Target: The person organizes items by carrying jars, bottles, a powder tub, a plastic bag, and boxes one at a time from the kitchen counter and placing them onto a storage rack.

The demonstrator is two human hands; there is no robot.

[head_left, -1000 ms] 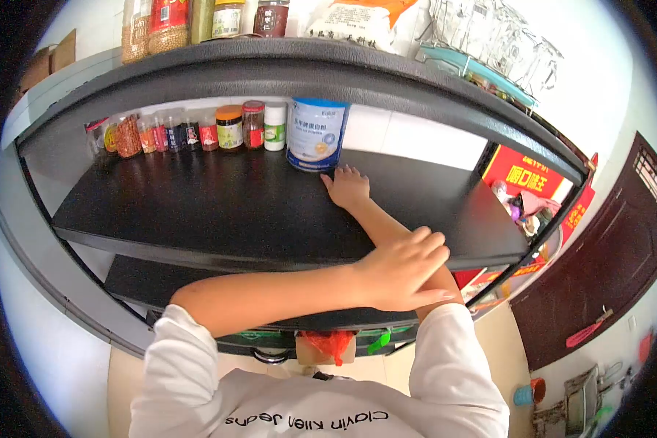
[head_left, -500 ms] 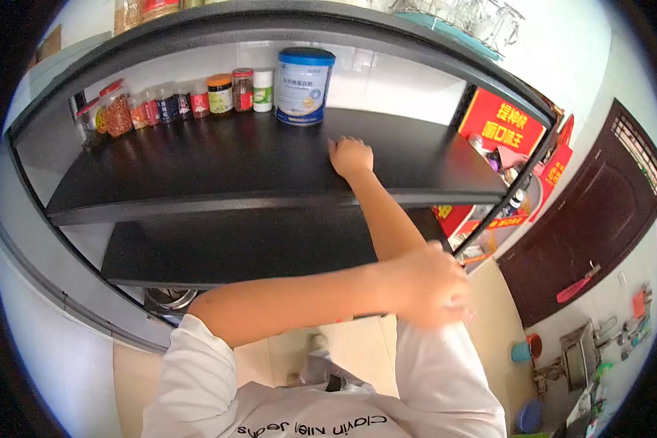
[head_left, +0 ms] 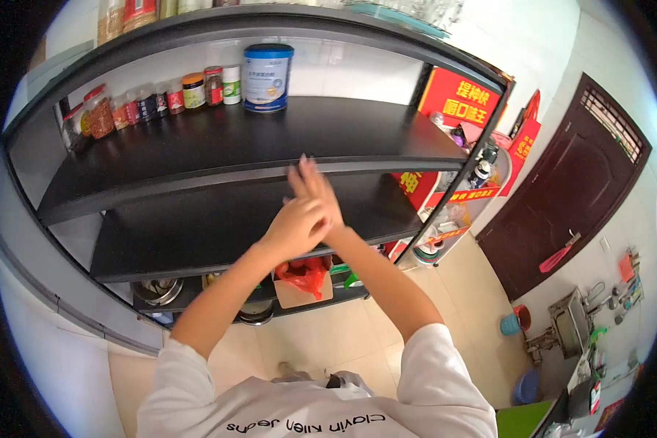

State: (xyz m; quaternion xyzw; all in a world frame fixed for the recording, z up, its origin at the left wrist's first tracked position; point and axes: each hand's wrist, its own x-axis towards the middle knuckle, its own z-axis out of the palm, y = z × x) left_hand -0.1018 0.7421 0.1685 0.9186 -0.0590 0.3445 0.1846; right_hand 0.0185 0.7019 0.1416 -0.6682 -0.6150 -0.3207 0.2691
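Note:
My right hand is raised in front of the shelf edges, with its fingers stretched out and slightly blurred. My left hand overlaps the lower part of my right hand near the wrist. Its fingers are curled, and what they hold, if anything, is hidden. Behind both hands are the black upper shelf and the black lower shelf. On the upper shelf stands a blue and white tin, beside a white bottle with a green label.
Spice jars line the back left of the upper shelf. Below are a box with a red plastic bag and a metal pot. A rack with red cartons stands right, before a brown door.
My right hand has left the upper shelf and come nearer to me. My left hand has swung from the right back to the middle and met it. The view has shifted right.

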